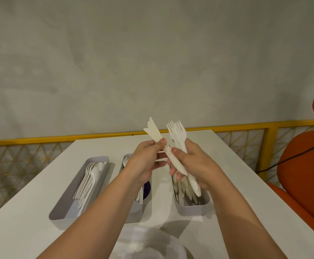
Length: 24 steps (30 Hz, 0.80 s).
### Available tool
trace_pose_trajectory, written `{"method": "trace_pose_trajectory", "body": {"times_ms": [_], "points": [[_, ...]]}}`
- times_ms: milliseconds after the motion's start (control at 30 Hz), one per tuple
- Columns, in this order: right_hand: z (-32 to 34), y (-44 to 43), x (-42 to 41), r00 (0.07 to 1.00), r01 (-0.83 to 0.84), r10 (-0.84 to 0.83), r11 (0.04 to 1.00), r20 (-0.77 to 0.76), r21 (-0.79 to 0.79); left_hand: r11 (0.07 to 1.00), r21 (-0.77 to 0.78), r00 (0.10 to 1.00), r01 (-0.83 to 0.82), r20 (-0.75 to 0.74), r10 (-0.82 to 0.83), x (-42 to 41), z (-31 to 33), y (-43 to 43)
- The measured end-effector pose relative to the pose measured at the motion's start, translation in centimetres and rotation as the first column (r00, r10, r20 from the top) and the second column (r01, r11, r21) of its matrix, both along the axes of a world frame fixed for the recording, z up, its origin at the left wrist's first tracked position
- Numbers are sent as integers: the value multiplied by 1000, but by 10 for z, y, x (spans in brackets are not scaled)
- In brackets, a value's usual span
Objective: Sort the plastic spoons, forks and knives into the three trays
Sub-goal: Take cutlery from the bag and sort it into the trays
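Head view: your left hand (146,157) pinches knives (153,131) slanting up-left; right hand (191,163) grips forks (177,129), upright, over right tray (193,210).

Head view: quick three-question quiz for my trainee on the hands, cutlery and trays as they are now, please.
1. True or false: the white plastic forks are held in the left hand.
2. How many grey rectangular plastic trays stand on the white table? A two, B three, C four.
3. Fill the gap: the left hand pinches the cream plastic ____.
Key: 1 false, the right hand holds them; 2 B; 3 knives.
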State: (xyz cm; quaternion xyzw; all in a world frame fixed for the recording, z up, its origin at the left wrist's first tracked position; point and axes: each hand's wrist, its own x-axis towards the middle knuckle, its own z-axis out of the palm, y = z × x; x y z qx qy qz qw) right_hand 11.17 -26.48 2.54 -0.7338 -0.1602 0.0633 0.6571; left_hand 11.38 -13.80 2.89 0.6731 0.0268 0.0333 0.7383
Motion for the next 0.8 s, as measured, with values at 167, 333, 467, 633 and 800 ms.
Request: {"method": "trace_pose_trajectory", "body": {"times_ms": [167, 333, 467, 633, 800], "points": [[5, -29, 9, 983, 180, -173, 978, 68, -110, 982, -171, 994, -80, -83, 67, 18, -1, -6], [9, -36, 8, 984, 168, -166, 985, 60, -30, 986, 92, 979, -142, -134, 154, 37, -34, -16], [13, -30, 3, 996, 86, -87, 995, 15, 50, 932, 346, 977, -109, -133, 164, 47, -59, -26], [16, -29, 1, 998, 58, -59, 994, 14, 88, 826, 560, 988, -55, -87, 125, 51, -65, -42], [14, -29, 1, 998, 57, -59, 994, 15, 97, 769, 638, 997, -29, -40, 72, 56, -66, -49]]}}
